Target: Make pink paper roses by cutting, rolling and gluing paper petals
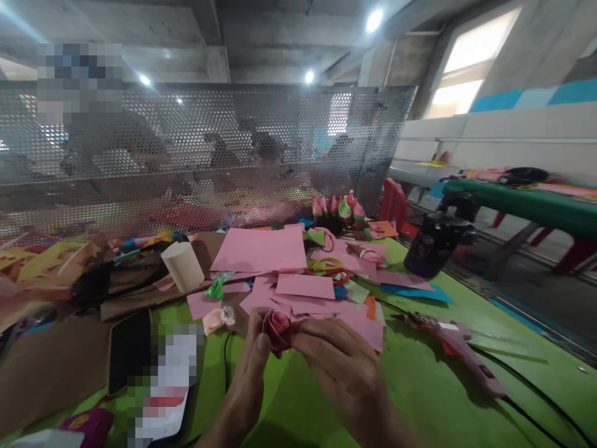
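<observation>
Between my two hands is a pink paper rose (pixel 280 328), its layered petals curling round a tight centre. My left hand (pixel 254 348) is closed on the flower's left side, thumb toward me. From the right, my right hand (pixel 342 354) pinches the outer petals; its fingertips are partly hidden by the flower. Just beyond lie several pink paper sheets (pixel 261 250) in a loose, overlapping pile. To the right on the green table (pixel 420 386) rests a pink hot glue gun (pixel 459 351) with a black cord trailing toward the front edge.
A paper roll (pixel 183 266) stands at left, near a black phone (pixel 129 351) and brown sheets (pixel 51 367). Scissors (pixel 326 266) lie among the papers. Pink and green cone-shaped paper pieces (pixel 345 208) stand behind. A dark mug (pixel 436 242) is at the right edge; a perforated metal screen (pixel 280 143) borders the back.
</observation>
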Demonstrator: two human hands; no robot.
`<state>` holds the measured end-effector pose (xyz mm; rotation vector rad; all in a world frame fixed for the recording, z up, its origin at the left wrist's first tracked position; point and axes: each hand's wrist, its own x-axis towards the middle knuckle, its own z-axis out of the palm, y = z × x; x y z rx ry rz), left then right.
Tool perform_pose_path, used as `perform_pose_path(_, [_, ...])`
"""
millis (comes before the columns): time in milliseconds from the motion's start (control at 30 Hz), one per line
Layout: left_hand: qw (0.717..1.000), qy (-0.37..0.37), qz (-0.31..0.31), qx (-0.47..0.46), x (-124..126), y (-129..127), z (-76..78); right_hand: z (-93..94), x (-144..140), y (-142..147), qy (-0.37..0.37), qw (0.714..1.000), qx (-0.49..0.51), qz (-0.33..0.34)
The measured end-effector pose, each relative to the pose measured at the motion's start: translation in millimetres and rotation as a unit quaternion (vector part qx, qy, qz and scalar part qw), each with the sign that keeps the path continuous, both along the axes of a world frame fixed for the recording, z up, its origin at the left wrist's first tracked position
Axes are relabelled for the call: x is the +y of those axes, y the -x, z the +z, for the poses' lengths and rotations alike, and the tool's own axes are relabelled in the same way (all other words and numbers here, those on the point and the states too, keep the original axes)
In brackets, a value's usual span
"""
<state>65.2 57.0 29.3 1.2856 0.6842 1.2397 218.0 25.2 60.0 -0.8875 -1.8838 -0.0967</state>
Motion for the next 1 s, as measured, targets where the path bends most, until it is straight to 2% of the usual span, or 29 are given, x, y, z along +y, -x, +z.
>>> perform_pose_path(133, [1.0, 0.0, -0.007, -0.021, 0.7, 0.2, -2.5, -2.8, -0.2, -0.4, 0.001, 1.0, 0.005, -0.009])
perform_pose_path(333, [1.0, -0.005, -0.012, 0.007, 2.0, 1.6, -6.6, -3.7, 0.8, 0.6, -0.006, 0.999, 0.006, -0.033])
perform_pose_path(700, [1.0, -0.015, -0.015, 0.003, 0.9, 1.2, -0.8, 0.2, 0.1, 0.5, -0.03, 0.999, -0.007, -0.028])
perform_pose_path(1000, [1.0, -0.006, -0.001, 0.009, 1.8, 1.7, -2.2, -2.8, 1.0, -0.8, -0.017, 0.999, -0.016, -0.04])
